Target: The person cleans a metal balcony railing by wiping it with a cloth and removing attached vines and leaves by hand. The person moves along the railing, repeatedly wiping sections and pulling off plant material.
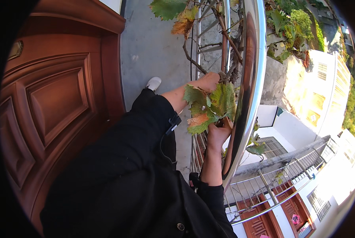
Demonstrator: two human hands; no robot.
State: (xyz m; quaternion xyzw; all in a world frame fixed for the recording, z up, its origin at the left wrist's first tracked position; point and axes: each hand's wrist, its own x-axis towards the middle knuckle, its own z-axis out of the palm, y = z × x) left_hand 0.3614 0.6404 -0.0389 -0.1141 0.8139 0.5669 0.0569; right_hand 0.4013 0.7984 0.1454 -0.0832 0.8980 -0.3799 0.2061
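Observation:
My left hand (209,81) is closed around the woody stem of a grapevine (233,73), beside the metal railing (256,74); its fingertips are hidden. Just below it, a cluster of green grape leaves (222,99) with browned patches covers part of my left wrist and forearm. My right hand (219,134) is raised under these leaves, close to the rail. Its fingers are bent and partly covered by foliage, so whether they grip anything cannot be told. Higher up, a dry brown leaf (185,23) and a green leaf (168,9) hang from the vine.
A brown panelled door (58,101) stands to the left of the grey concrete floor (153,44). One white shoe (154,83) shows on that floor. Beyond the railing lie a white building (320,80), a lower balcony railing (266,184) and garden plants (301,22).

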